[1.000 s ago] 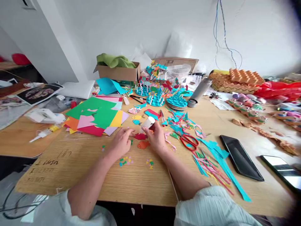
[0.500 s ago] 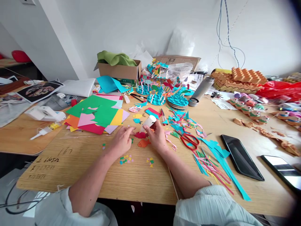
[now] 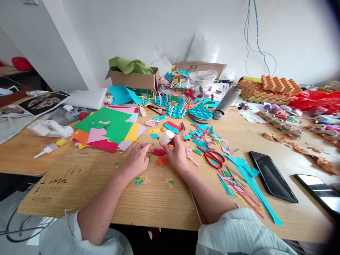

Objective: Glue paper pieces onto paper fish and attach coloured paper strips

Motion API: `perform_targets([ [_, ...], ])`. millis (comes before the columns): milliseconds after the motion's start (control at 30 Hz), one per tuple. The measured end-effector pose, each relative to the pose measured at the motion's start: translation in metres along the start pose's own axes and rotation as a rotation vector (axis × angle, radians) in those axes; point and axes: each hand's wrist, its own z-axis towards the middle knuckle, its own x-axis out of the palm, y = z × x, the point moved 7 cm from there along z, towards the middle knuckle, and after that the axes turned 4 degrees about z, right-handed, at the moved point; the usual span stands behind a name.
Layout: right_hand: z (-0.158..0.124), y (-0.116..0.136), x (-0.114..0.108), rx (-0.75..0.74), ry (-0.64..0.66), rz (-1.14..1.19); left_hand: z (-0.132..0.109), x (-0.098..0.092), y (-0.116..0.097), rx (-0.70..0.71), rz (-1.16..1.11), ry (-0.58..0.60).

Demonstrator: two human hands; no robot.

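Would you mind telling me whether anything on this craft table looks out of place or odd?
Dark handwritten figures are marked straight onto the wooden tabletop at the near left, which is unusual for a work surface. Small paper bits also lie loose just below the left hand.

Glue stick (image 3: pixel 166 137): white plastic, smooth, lightly glossy. Red paper cut-out (image 3: pixel 158 152): matt, smooth. Coloured paper sheets (image 3: pixel 117 129): matt card-like stock. Tabletop (image 3: pixel 106 202): wood-grain finish, smooth, with a soft sheen. Scissors (image 3: pixel 214 160): red plastic handles, glossy (blades hidden from view). Cardboard box (image 3: pixel 132 81): brown, matt, rough-edged. Folded cloth (image 3: pixel 130 66): green, soft, matt. Flask (image 3: pixel 227 100): brushed metal, dull sheen. Tablet (image 3: pixel 271 176): black, glossy. Bag (image 3: pixel 316 101): red plastic, shiny, crumpled.
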Motion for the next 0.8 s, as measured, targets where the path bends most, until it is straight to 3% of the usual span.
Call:
perform_targets([
  [800,0.0009,0.0017,0.0019,0.001,0.027,-0.036,0.0001,0.0051,0.0032,-0.015,-0.013,0.037],
])
